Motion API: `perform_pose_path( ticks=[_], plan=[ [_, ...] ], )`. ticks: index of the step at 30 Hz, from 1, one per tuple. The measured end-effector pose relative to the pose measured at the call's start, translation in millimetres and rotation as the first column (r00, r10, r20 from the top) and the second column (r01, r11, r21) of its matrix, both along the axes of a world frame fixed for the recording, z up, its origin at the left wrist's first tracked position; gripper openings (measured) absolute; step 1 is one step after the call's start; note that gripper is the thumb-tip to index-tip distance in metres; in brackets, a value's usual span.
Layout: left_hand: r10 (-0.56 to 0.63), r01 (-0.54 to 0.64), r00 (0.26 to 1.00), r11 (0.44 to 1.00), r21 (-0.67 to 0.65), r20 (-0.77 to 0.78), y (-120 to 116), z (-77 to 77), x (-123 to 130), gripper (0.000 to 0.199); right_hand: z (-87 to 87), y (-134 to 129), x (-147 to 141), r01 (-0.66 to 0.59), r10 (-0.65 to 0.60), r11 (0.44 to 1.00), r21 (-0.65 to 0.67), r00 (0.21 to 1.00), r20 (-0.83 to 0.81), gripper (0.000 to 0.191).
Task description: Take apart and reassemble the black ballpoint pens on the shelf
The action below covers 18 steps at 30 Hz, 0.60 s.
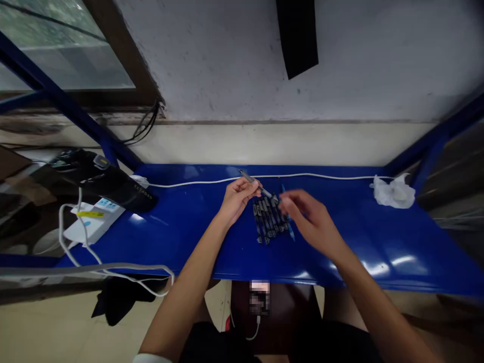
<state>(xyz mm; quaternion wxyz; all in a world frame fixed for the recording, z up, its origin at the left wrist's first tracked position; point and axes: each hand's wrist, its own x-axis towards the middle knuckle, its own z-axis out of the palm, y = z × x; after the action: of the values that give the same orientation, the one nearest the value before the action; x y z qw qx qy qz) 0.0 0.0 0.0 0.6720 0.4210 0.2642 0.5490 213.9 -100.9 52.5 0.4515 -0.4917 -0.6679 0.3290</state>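
left hand [238,199] pinching pen [256,184] | right hand [312,222] half-open | pen row [268,221] between (on blue table [359,242])

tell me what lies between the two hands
In the head view, a row of black pens and a blue pen lie on the blue table between the left hand and right hand.

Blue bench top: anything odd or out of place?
The blue pen stands out: it lies at the right end of the row of black pens, the only one in a different colour, and slants slightly differently from them. A crumpled white wad of tissue or plastic also sits alone at the bench's far right end.
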Motion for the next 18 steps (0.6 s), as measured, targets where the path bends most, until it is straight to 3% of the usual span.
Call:
perform_pose_path(
  ticks=[1, 4, 7, 12, 18],
  plan=[
    [0.027, -0.027, 1.0, 1.0, 0.011, -0.006, 0.9, -1.5, 0.5, 0.034, -2.9, 26.3, -2.1, 0.001, -0.005, 0.998, 0.062, 0.997, 0.071, 0.038],
    [0.158, -0.156, 0.987, 0.985, 0.071, -0.023, 4.5, -6.9, 2.1, 0.031, -16.6, 91.9, -11.6, -0.178, 0.16, 0.981, 0.072, 0.965, 0.207, 0.044],
    [0.263, -0.258, 0.964, 0.958, 0.128, -0.03, 8.6, -12.1, 2.3, 0.028, -31.4, 126.5, -20.5, -0.288, 0.227, 0.943, 0.165, 0.923, 0.311, 0.047],
    [0.252, -0.235, 0.963, 0.958, 0.166, -0.094, 14.4, -18.1, 2.4, 0.027, -56.5, 129.8, -19.2, -0.367, 0.268, 0.891, 0.266, 0.899, 0.346, 0.045],
    [0.155, -0.112, 0.968, 0.971, 0.21, -0.199, 30.2, -14.1, 9.4, 0.027, -74.4, 117.0, -8.4, -0.219, 0.052, 0.934, 0.284, 0.866, 0.497, 0.039]
  ],
)
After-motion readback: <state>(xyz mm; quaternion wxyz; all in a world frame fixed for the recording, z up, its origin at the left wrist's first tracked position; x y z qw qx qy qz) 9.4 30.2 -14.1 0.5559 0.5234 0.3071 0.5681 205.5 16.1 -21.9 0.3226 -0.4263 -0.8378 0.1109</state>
